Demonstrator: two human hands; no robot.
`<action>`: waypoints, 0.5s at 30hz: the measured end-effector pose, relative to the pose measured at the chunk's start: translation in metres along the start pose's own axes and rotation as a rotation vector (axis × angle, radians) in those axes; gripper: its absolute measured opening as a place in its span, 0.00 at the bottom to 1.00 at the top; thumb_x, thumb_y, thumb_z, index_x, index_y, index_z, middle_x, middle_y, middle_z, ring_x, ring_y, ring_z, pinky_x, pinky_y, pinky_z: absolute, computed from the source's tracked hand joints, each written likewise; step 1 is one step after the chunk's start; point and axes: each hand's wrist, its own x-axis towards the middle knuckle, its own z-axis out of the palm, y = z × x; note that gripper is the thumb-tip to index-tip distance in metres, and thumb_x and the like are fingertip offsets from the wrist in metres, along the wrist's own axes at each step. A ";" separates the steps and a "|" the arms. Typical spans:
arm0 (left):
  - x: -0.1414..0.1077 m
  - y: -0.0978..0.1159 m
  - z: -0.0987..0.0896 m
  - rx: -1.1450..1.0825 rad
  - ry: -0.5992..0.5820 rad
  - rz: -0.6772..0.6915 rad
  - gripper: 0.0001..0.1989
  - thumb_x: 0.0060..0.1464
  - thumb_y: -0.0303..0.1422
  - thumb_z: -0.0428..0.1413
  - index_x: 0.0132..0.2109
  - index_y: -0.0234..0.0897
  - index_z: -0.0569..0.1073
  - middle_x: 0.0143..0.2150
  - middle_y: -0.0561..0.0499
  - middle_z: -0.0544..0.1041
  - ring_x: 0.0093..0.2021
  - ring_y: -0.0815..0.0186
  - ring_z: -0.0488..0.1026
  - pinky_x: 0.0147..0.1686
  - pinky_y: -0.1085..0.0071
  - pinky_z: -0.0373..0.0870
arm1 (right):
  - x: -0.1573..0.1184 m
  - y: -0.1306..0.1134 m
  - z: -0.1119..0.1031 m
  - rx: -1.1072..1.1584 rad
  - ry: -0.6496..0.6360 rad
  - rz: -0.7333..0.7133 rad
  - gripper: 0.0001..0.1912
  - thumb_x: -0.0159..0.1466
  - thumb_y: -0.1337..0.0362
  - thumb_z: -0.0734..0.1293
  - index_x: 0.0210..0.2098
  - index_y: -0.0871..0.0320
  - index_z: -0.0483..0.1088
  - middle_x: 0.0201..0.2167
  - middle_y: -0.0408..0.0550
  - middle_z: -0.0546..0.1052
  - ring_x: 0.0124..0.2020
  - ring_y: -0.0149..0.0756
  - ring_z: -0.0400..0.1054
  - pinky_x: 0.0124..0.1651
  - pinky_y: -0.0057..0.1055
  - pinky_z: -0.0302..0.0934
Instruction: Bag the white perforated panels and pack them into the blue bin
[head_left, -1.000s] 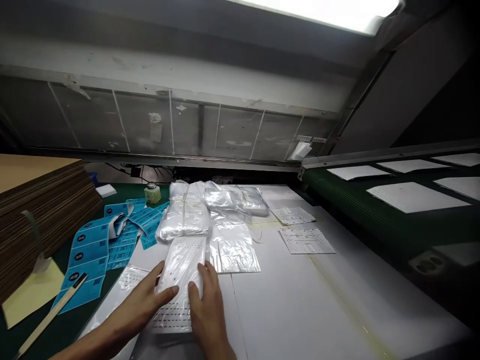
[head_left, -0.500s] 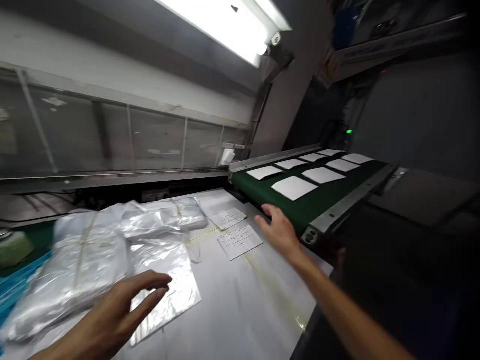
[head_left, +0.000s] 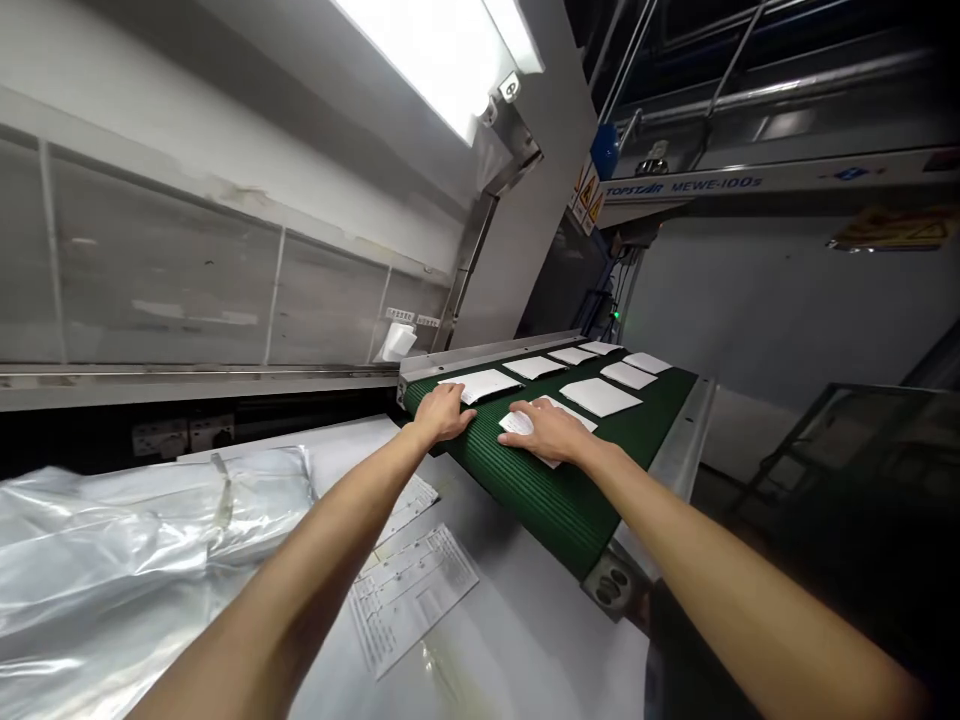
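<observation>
Both my hands reach over the near end of a green ribbed conveyor belt (head_left: pixel 517 480). My left hand (head_left: pixel 444 412) rests its fingers on the near edge of a white sheet (head_left: pixel 484 384), thumb apart from the fingers. My right hand (head_left: pixel 547 430) lies over another white sheet (head_left: pixel 576 410), fingers spread across it and thumb at its near left corner. Whether either sheet is gripped cannot be made out. Several more white sheets, such as one (head_left: pixel 601 397) beyond my right hand, lie in two rows along the belt.
Clear plastic bags (head_left: pixel 150 530) lie at left on a white work surface (head_left: pixel 525 620). Printed sheets (head_left: pixel 420 590) sit below my left forearm. A metal rail (head_left: pixel 682 430) edges the belt; a lamp (head_left: pixel 442 50) hangs above.
Both hands have moved forward onto the belt's sheets, my left hand from above the plastic bags and my right hand from beside the belt's end. The view has shifted closer to the belt.
</observation>
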 end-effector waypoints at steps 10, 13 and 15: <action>0.037 0.017 -0.006 -0.086 0.208 -0.264 0.20 0.59 0.45 0.44 0.42 0.33 0.72 0.44 0.39 0.74 0.49 0.52 0.68 0.49 0.55 0.59 | -0.009 0.010 -0.017 -0.099 0.406 0.301 0.20 0.64 0.60 0.50 0.53 0.60 0.57 0.44 0.60 0.70 0.41 0.53 0.68 0.40 0.42 0.59; 0.017 0.015 -0.051 -0.157 0.307 -0.329 0.23 0.59 0.47 0.41 0.38 0.34 0.73 0.41 0.38 0.75 0.48 0.50 0.69 0.44 0.61 0.61 | -0.018 0.014 -0.027 -0.040 0.461 0.387 0.20 0.63 0.65 0.52 0.54 0.61 0.58 0.42 0.61 0.73 0.40 0.53 0.70 0.38 0.41 0.60; -0.015 0.009 -0.084 -0.227 0.319 -0.369 0.24 0.57 0.49 0.42 0.33 0.34 0.73 0.36 0.42 0.76 0.44 0.53 0.71 0.39 0.67 0.64 | -0.026 0.015 -0.038 0.018 0.474 0.414 0.22 0.62 0.69 0.54 0.56 0.64 0.57 0.38 0.63 0.75 0.38 0.54 0.71 0.36 0.41 0.60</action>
